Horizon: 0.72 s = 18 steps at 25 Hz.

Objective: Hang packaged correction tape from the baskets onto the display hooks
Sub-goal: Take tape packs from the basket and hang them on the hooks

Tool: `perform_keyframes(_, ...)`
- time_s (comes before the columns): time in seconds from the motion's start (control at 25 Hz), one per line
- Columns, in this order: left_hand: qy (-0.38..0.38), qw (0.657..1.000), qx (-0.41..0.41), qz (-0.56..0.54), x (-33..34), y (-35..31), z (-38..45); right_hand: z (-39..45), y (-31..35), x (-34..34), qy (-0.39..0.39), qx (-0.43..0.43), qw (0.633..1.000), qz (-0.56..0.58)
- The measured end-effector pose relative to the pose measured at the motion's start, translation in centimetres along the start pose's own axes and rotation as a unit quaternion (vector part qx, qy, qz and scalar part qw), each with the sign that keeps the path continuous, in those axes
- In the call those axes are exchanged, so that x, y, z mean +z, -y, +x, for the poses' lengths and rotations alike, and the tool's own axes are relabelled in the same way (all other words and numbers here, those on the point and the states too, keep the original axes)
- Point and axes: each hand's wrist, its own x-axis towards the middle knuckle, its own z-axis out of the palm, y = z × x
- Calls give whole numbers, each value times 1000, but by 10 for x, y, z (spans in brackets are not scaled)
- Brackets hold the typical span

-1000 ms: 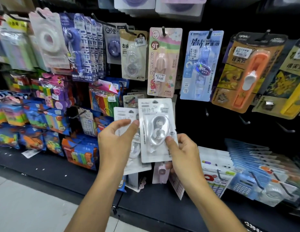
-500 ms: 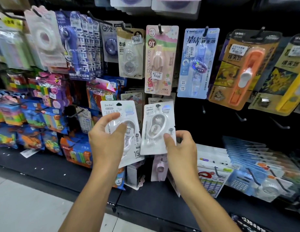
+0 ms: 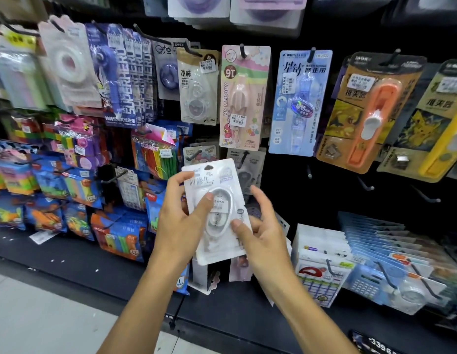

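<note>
Gripping white correction-tape pack [image 3: 217,200] w/ left hand [image 3: 181,221] & right hand [image 3: 260,233]

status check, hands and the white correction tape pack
Left hand and right hand both gripping white correction tape pack. Not yet hung. Black hook just above, carded stock behind it.

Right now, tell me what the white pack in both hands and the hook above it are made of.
White correction tape pack: looks like a matte printed card backing with a glossy clear plastic blister, judging by the glare on the dome. Display hook: dark, thin and rigid, probably coated metal wire, though the blur leaves it uncertain.
</note>
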Motion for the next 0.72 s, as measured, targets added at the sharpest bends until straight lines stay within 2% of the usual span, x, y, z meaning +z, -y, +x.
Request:
perform_keyframes(0.08, 1, 990, 40, 138, -1, 3, -3, 0, -2, -3, -69, -32, 996, -54)
perform_keyframes(0.16, 22, 972, 69, 222, 3, 3, -5, -4, 1, -3, -115, -69, 986, -102)
perform_keyframes(0.24, 39, 966, 70, 244, 5, 2, -6, -6, 6, -1, -155, -76, 974, -145)
perform_keyframes(0.36, 46, 969, 59, 234, 5, 4, -7, -8, 10, 3, -202, -53, 970, -123)
perform_keyframes(0.44, 44, 972, 55, 224, 3, 4, -7, -11, 14, 6, -212, -26, 972, -94)
perform_keyframes(0.64, 42, 974, 53, 218, 3, 3, -8, -14, 18, 12, -187, -22, 973, -136)
perform_keyframes(0.72, 50, 973, 57, 219, 3, 2, -8, -2, 16, 13, -142, 49, 983, -108)
